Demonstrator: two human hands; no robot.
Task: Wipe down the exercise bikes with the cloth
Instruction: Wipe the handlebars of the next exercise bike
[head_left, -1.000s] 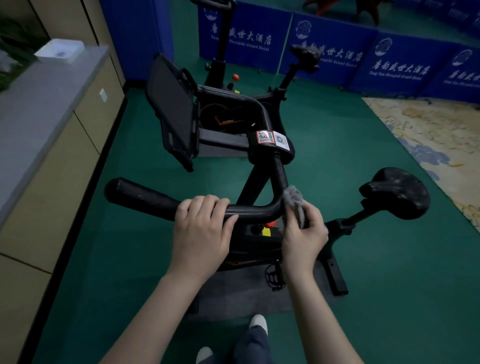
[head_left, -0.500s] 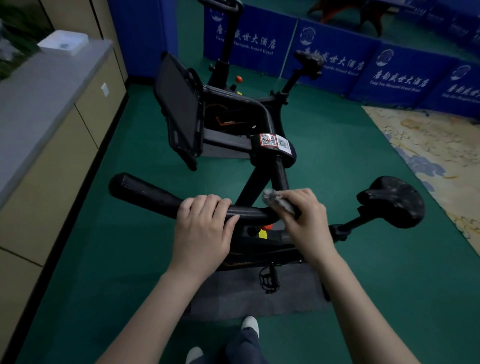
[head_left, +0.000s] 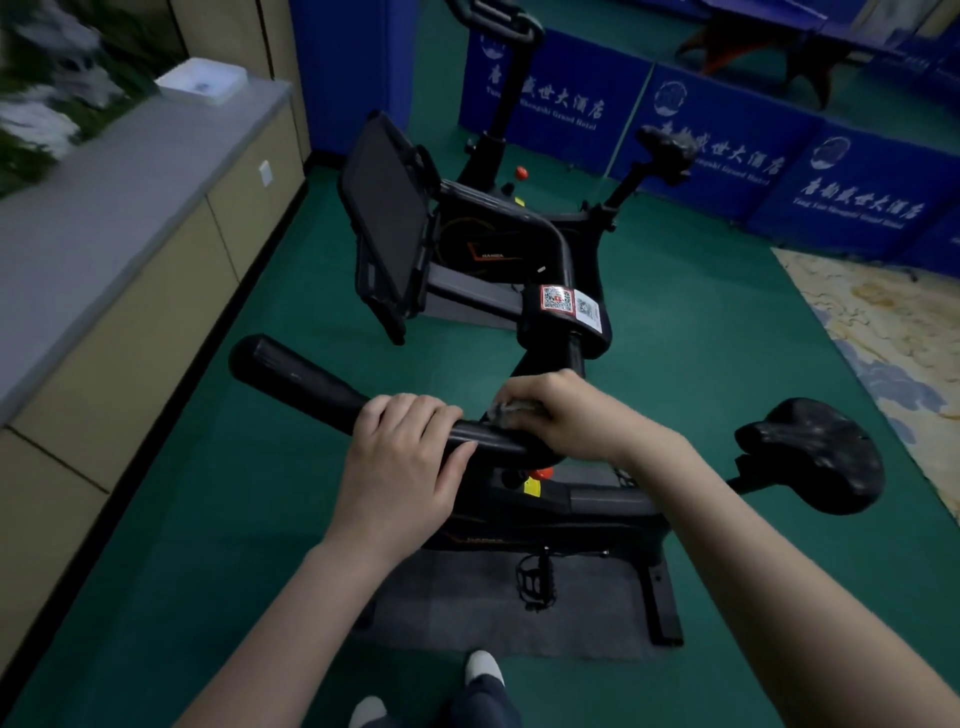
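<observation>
A black exercise bike (head_left: 566, 506) stands right in front of me on a grey mat. My left hand (head_left: 402, 460) grips its near handlebar (head_left: 296, 376) from above. My right hand (head_left: 563, 415) is closed over a small grey cloth (head_left: 506, 412) and presses it onto the bar's bend beside the stem. Only an edge of the cloth shows under the fingers. The black saddle (head_left: 813, 452) sticks out to the right. A dark screen (head_left: 389, 218) sits on the far side of the handlebars. A second black bike (head_left: 498, 156) stands behind.
A long beige cabinet with a grey top (head_left: 104, 208) runs along the left, with a white box (head_left: 202, 80) on it. Blue banner panels (head_left: 727, 135) fence the back. A patterned rug (head_left: 893, 322) lies at right. My shoes (head_left: 483, 667) stand by the mat on green floor.
My right hand has swung over the top of the handlebar bend and slid the cloth leftward, closer to my left hand. The left hand keeps its grip. My head has tilted up slightly.
</observation>
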